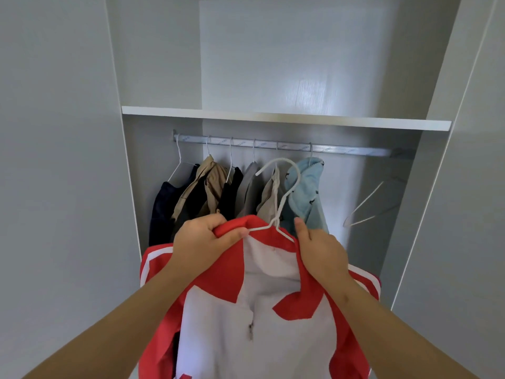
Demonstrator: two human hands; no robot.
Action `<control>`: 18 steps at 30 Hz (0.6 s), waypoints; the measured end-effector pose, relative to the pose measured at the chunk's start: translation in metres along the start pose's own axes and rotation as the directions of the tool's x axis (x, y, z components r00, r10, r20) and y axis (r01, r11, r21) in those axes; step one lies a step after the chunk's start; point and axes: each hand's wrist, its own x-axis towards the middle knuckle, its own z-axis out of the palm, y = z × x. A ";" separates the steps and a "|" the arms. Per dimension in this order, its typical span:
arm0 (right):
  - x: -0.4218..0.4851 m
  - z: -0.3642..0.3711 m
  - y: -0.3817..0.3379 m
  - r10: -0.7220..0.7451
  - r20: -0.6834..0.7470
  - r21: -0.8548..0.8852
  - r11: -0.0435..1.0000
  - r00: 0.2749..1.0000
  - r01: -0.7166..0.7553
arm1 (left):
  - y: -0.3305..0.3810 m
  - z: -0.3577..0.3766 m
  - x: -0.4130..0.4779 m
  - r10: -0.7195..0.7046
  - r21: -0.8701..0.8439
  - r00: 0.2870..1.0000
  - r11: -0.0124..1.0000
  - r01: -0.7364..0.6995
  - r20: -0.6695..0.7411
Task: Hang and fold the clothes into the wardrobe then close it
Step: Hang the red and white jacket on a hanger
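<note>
Before the open wardrobe, at chest height: item in hand.

1. Red and white jersey (262,310). Held up in front of the hung row, below the rail and not yet on it. Collar sits on a white wire hanger (281,205) whose hook stands free in the air, its open side to the left.
2. Left hand (203,239). Fingers curled round the red collar edge, with the hanger's left arm pinched under the thumb.
3. Right hand (319,253). Grips the jersey's right shoulder, thumb raised beside the hanger neck; its fingers are hidden under the cloth, so it probably holds the wire too, though that cannot be confirmed.

Handling note, as a judgement: both shoulders should be seated evenly over the wire before lifting, since the cloth looks bunched at the left. One hand then moves to the hanger neck, raises the hook above the rail (341,150) and lowers it on.

Surroundings.
4. Rail carries six hung pieces, left to right: navy garment (164,203), tan garment (202,184), black garment (232,192), grey garment (250,184), beige garment (269,192), light blue garment (306,187).
5. Empty hanger (366,203), tilted, well right of the blue piece.
6. Shelf (273,117) just above the rail.
7. Doors, left door (54,160) and right door (478,160), both open.

Obstructions: the hook now points at the crowded beige and blue pieces. The bare stretch of rail between the blue garment and the empty hanger is the likelier slot. The shelf leaves little headroom over the rail.
</note>
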 end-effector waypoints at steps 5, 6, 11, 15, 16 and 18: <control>0.006 0.002 -0.009 -0.007 0.011 0.081 0.997 1.000 0.006 | -0.001 0.006 -0.006 0.144 0.070 0.989 0.987 -0.146 0.033; 0.008 0.000 -0.007 -0.009 0.000 0.084 0.996 1.000 0.009 | -0.001 0.005 -0.007 0.182 0.102 0.982 0.977 -0.186 0.048; 0.012 -0.011 0.013 0.076 -0.032 0.103 0.992 0.997 -0.072 | -0.007 -0.008 -0.001 0.161 0.367 0.963 0.900 -0.233 0.217; 0.011 -0.007 0.014 0.103 0.001 0.134 0.986 0.995 -0.102 | 0.013 0.005 0.007 0.242 0.254 0.888 0.899 -0.357 0.390; 0.010 -0.004 0.012 0.089 -0.004 0.133 0.987 0.996 -0.088 | 0.022 0.012 0.007 0.241 0.258 0.861 0.887 -0.382 0.449; 0.008 -0.005 0.012 0.063 -0.041 0.132 0.990 0.997 -0.057 | 0.031 0.021 0.010 0.214 0.337 0.847 0.849 -0.408 0.487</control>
